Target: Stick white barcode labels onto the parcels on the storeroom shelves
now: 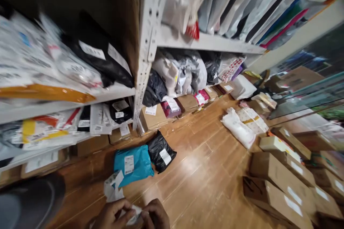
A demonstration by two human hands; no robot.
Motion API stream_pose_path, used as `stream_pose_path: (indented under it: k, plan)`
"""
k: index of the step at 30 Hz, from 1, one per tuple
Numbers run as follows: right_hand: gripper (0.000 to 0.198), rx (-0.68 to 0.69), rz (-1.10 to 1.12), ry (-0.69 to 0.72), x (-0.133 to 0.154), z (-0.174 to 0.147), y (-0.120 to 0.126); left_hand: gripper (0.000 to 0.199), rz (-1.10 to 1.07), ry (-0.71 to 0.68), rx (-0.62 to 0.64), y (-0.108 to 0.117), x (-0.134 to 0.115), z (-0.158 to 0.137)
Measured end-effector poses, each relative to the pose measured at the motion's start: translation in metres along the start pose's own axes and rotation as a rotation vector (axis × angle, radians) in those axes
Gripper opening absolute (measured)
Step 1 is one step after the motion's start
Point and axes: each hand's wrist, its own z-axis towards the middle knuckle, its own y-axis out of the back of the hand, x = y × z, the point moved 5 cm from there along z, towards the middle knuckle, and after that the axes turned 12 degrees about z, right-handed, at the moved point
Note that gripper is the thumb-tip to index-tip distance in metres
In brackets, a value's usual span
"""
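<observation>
Glossy wooden floor (204,171), plastic mailers (133,164)

We see a wooden floor (204,171) carrying a teal mailer (133,164), a black mailer (161,152), white sacks (238,128) and cardboard boxes (279,182); metal shelves (145,46) hold packed parcels (185,71).

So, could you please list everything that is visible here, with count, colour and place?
teal parcel: one, teal, floor by the shelves
black parcel: one, black, floor, right of the teal one
white sack: one, white, floor at right
boxes: many, brown, stacked on floor at right
shelves: white metal, filled with mixed mailer bags
floor: brown wood
white packet: one, held in both hands
left hand: bottom edge, on the packet
right hand: bottom edge, on the packet
</observation>
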Motion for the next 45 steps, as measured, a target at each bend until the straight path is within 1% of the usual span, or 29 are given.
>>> stream_pose_path:
  k: [2,4,5,7,8,9,11,12,13,14,15,16,18,19,20,22,23,25,27,29,31,33,36,41,43,45]
  plan:
    - [0.024,-0.026,0.054,-0.061,-0.043,0.019,0.022,0.043,-0.097,-0.01,0.045,-0.025,0.021,0.039]
    - [0.023,-0.015,0.072,-0.099,-0.08,0.039,0.044,0.038,-0.101,-0.028,0.07,-0.048,0.038,0.078]
    - [0.023,0.0,0.065,-0.106,-0.097,0.048,0.054,0.035,-0.051,-0.036,0.071,-0.057,0.047,0.097]
    - [0.026,0.033,0.035,-0.124,-0.128,0.064,0.076,0.033,0.131,-0.048,0.064,-0.073,0.064,0.131]
    - [0.028,0.041,0.029,-0.146,-0.143,0.071,0.088,0.033,0.242,-0.08,0.094,-0.08,0.073,0.146]
    - [0.03,0.048,0.029,-0.179,-0.16,0.077,0.099,0.034,0.352,-0.144,0.159,-0.088,0.081,0.161]
    - [0.034,0.099,0.024,-0.261,-0.193,0.087,0.12,0.038,0.549,-0.318,0.327,-0.105,0.098,0.188]
    - [0.035,0.146,0.014,-0.305,-0.209,0.091,0.129,0.039,0.621,-0.397,0.386,-0.112,0.107,0.201]
    - [0.036,0.192,0.0,-0.339,-0.225,0.094,0.138,0.038,0.66,-0.447,0.406,-0.119,0.117,0.214]
    - [0.036,0.235,-0.014,-0.367,-0.239,0.097,0.145,0.036,0.655,-0.462,0.39,-0.126,0.126,0.229]
    - [0.036,0.262,-0.024,-0.385,-0.252,0.1,0.152,0.036,0.595,-0.441,0.36,-0.133,0.136,0.243]
    - [0.035,0.268,-0.026,-0.39,-0.263,0.103,0.157,0.041,0.488,-0.404,0.348,-0.144,0.145,0.255]
    - [0.035,0.21,-0.018,-0.364,-0.281,0.11,0.166,0.064,0.189,-0.31,0.4,-0.173,0.164,0.271]
    - [0.036,0.153,-0.012,-0.341,-0.288,0.113,0.169,0.069,0.038,-0.254,0.445,-0.189,0.173,0.276]
    - [0.037,0.084,-0.001,-0.317,-0.294,0.116,0.172,0.068,-0.086,-0.201,0.482,-0.205,0.182,0.277]
    - [0.039,-0.053,0.037,-0.281,-0.306,0.119,0.176,0.063,-0.262,-0.137,0.491,-0.227,0.196,0.277]
    - [0.04,-0.103,0.061,-0.274,-0.311,0.119,0.176,0.062,-0.315,-0.121,0.464,-0.233,0.201,0.276]
    - [0.038,-0.148,0.105,-0.27,-0.32,0.118,0.175,0.057,-0.331,-0.098,0.384,-0.235,0.209,0.276]
    - [0.034,-0.145,0.13,-0.263,-0.327,0.116,0.172,0.051,-0.261,-0.081,0.294,-0.229,0.215,0.28]
    - [0.031,-0.127,0.138,-0.256,-0.331,0.115,0.17,0.05,-0.181,-0.058,0.238,-0.224,0.218,0.285]
    - [0.031,-0.106,0.138,-0.254,-0.334,0.116,0.168,0.052,-0.168,-0.038,0.212,-0.223,0.221,0.289]
    - [0.031,-0.09,0.135,-0.251,-0.336,0.116,0.169,0.053,-0.175,-0.016,0.196,-0.225,0.224,0.292]
    - [0.03,-0.084,0.136,-0.244,-0.34,0.115,0.172,0.055,-0.13,0.01,0.156,-0.229,0.228,0.294]
    - [0.03,-0.1,0.115,-0.249,-0.351,0.109,0.183,0.054,-0.124,0.037,0.132,-0.235,0.222,0.296]
    - [0.029,-0.099,0.092,-0.242,-0.36,0.105,0.187,0.048,-0.18,0.025,0.151,-0.24,0.221,0.298]
    - [0.026,-0.08,0.048,-0.222,-0.371,0.098,0.191,0.047,-0.219,0.019,0.187,-0.249,0.227,0.298]
